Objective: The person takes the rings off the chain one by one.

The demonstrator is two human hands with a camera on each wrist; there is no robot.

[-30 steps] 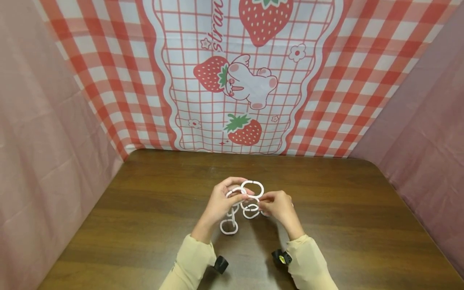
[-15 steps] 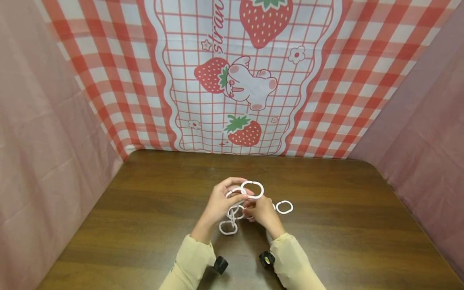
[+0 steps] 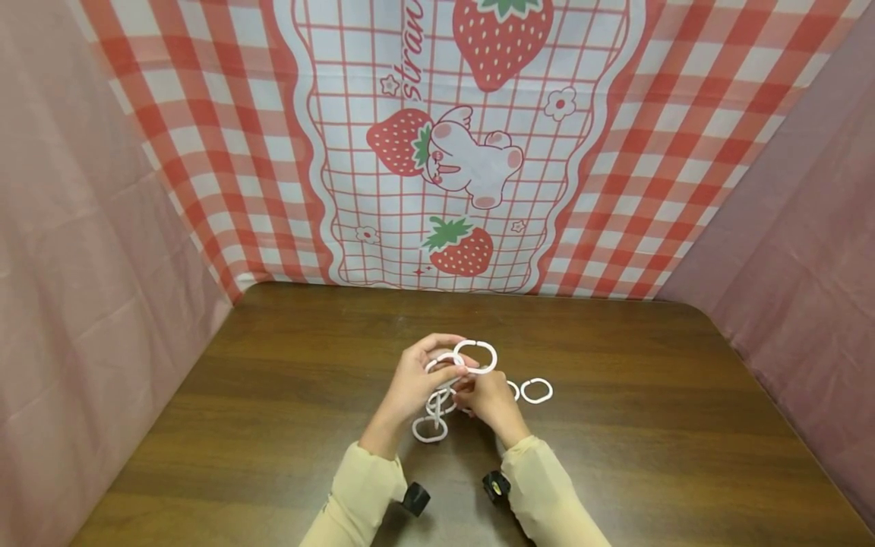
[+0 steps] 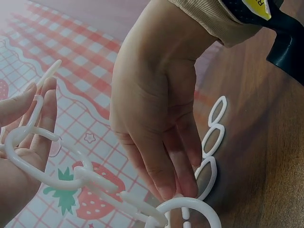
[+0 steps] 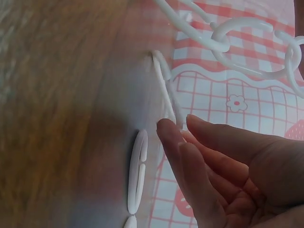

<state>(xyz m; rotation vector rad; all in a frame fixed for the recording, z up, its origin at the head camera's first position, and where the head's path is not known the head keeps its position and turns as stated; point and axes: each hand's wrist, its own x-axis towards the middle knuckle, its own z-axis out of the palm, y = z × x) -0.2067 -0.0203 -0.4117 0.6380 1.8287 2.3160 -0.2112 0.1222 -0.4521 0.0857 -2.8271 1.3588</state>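
One chain of white plastic rings (image 3: 443, 387): your left hand (image 3: 417, 382) pinches its upper links, the rest hanging to the surface (image 3: 273, 425). Your right hand (image 3: 488, 396), fingers relaxed and straight, touches rings beside the chain. One loose ring (image 3: 536, 390) lies right of the chain.

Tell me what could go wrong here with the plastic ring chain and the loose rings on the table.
The left hand holds the chain of white rings raised, its lowest link near the table; a looser grip might let it drop or tangle. The right hand reaches with straight fingers for a loose ring lying flat on the wood, which may slide away instead of lifting. Another loose ring beside that hand could be knocked aside.
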